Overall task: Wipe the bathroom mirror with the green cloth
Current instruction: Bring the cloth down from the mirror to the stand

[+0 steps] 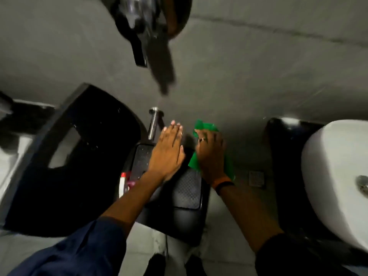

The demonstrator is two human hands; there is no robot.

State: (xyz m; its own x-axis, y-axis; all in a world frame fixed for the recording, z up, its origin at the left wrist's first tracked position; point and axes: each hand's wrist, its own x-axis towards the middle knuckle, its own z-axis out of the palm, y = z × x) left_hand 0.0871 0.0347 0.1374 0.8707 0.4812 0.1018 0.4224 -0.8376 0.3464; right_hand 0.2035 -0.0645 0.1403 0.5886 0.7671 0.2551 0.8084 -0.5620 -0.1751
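The green cloth (pixel 205 126) is bunched under my right hand (pixel 211 154), whose fingers lie over it and hold it; green edges show above the fingers and below the palm. My left hand (pixel 169 152) is stretched out flat beside it, fingers together, holding nothing. Both hands hover over the grey floor and a black bin-like object. I wear a ring and an orange-and-black wristband on the right arm. No mirror is in view.
A toilet with a black seat (pixel 59 156) fills the left. At the right edge is a white basin (pixel 334 176). Under my hands is a black textured bin-like object (pixel 187 194), with a chrome pipe (pixel 153 124) and a red-capped bottle (pixel 123 180) nearby. Overhead hangs a dark fixture (pixel 143 26).
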